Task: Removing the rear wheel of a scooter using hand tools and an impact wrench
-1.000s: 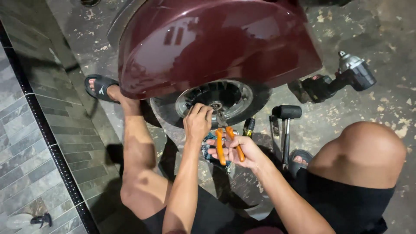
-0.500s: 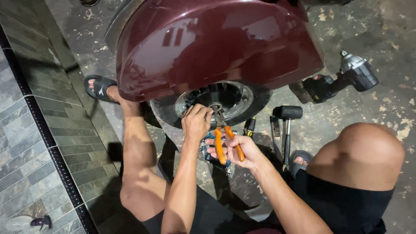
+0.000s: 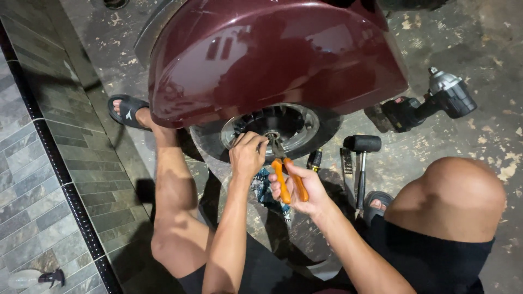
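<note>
Hands [image 3: 272, 169], orange pliers [image 3: 289, 177] at wheel hub [image 3: 271, 134]

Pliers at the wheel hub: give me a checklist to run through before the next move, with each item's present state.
1. Orange-handled pliers held in the right hand: ok, fingers wrap both handles.
2. Plier nose reaching the hub centre of the wheel: ok, tip sits at it.
3. Nose actually clamped on a part: cannot tell, the tip is too small and partly hidden.
4. Left hand steadying at the hub: ok, fingers rest against it beside the pliers.
5. Spare tools within reach: ok, black mallet and impact wrench lie on the floor to the right.
6. Maroon fender clear of both hands: ok.
</note>
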